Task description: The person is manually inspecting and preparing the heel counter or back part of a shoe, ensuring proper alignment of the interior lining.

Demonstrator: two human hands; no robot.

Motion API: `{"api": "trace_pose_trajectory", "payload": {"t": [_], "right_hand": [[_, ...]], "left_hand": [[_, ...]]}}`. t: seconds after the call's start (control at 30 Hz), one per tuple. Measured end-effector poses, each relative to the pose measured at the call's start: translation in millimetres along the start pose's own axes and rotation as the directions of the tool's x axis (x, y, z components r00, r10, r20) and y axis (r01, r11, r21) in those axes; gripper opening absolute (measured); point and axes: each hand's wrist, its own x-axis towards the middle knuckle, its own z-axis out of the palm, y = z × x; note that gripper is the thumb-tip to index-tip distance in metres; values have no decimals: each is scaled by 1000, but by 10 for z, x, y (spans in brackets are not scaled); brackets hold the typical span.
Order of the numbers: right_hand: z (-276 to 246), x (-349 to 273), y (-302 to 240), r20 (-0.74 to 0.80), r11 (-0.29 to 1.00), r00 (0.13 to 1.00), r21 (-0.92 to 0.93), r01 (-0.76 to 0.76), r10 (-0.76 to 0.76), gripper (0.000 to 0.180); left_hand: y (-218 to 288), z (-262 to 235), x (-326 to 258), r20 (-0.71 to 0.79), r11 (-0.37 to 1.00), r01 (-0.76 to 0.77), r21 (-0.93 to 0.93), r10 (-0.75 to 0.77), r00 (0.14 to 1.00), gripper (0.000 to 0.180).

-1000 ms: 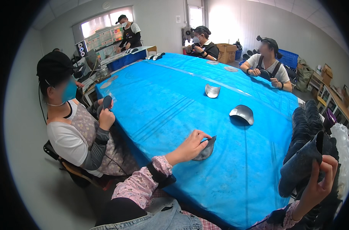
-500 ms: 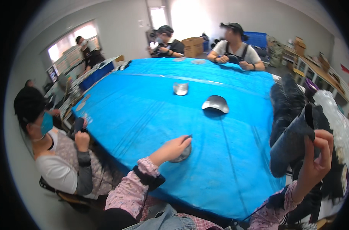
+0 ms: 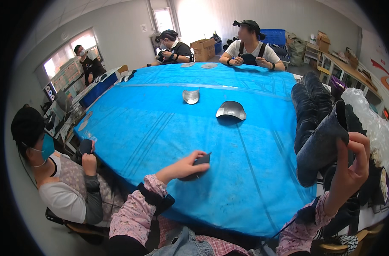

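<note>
At the lower centre of the frame, my left hand [image 3: 182,167] holds a small dark curved piece [image 3: 201,161] by its edge, low over the worktop [image 3: 160,128], fingers narrowed around it. At the right, the fingers of my right hand [image 3: 352,162] pinch the rim of a larger dark curved panel [image 3: 318,149], tilted in front of the dark stacked row [image 3: 303,117]. I judge a light edge grip best on both, sparing the curves from creasing and the panel from snagging that row.

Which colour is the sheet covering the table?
The sheet is bright blue, as the head view shows.
</note>
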Motion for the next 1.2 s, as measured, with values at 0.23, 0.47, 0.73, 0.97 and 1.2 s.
{"api": "trace_pose_trajectory", "payload": {"t": [0.23,0.47,0.73,0.97,1.2], "right_hand": [[-136,-30,53,10,994,997,-77,81,-81,9],[-61,-40,1,63,997,995,0,79,-79,8],[302,-142,-248,158,997,985,47,61,-68,12],[449,-429,-338,283,998,959,58,2,-18,13],[488,-606,-463,433,976,899,163,-144,61,12]], "left_hand": [[63,228,41,60,916,-48,398,26,998,82],[-186,93,129,75,988,41,-149,-30,997,55],[-87,-103,-61,-109,459,-61,-886,-80,991,54],[37,53,-87,-182,13,-182,-983,0,983,50],[328,274,-349,-117,-121,-84,-989,309,944,83]]}}
